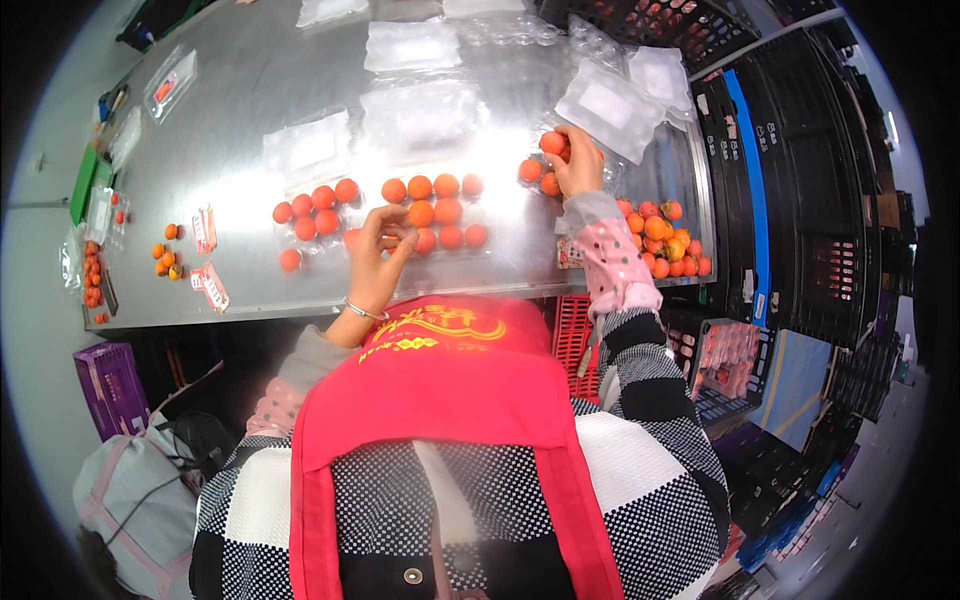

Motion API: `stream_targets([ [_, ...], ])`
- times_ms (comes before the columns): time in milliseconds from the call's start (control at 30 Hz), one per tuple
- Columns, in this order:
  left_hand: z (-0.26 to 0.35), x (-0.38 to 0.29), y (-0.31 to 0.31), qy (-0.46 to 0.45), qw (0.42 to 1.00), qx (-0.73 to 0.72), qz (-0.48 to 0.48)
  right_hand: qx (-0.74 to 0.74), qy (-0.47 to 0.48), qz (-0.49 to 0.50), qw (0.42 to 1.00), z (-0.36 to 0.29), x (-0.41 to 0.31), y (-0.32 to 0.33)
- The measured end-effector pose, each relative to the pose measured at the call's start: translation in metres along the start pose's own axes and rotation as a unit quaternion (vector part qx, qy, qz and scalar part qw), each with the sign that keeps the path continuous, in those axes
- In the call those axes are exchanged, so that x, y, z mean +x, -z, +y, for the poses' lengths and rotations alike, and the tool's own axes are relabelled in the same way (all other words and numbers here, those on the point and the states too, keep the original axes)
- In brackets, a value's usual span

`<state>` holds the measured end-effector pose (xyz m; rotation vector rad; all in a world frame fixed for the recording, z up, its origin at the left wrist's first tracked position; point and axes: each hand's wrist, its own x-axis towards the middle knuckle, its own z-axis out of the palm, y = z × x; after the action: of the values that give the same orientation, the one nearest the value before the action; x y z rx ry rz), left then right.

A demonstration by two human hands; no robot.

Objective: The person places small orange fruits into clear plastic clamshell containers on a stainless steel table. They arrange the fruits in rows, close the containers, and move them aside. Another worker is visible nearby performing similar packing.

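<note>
My left hand (381, 244) is over the near left part of a clear plastic tray of orange-red persimmon-like fruits (448, 211), its thumb and fingertips beside one fruit (421, 214); whether it grips that fruit is unclear. My right hand (579, 161) is at a group of fruits on the right, with its fingers around an orange-red fruit (553, 142). More fruits (529, 170) lie beside it in clear plastic. Left of my left hand, another clear tray bears several fruits (323, 197). A heap of loose fruits with some green calyxes (660, 232) lies at the table's right corner.
The metal table (232, 105) bears clear plastic packs with white pads (431, 120), printed red-and-white labels (210, 286) and small fruits (168, 262) at left. Black crates (810, 187) stand right of the table. A red crate (576, 337) and a purple crate (112, 390) are below its near edge.
</note>
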<state>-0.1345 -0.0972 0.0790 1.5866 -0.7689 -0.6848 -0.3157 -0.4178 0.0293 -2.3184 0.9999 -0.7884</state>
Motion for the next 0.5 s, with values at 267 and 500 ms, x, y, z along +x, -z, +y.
stream_targets([
  [267,-0.001,0.0,0.006,0.006,1.0,-0.02,0.009,-0.18,0.099,-0.164,0.965,0.007,0.027,-0.011],
  [500,-0.001,0.001,0.011,0.036,0.999,-0.03,0.004,-0.213,0.104,-0.212,0.948,0.007,0.031,-0.013],
])
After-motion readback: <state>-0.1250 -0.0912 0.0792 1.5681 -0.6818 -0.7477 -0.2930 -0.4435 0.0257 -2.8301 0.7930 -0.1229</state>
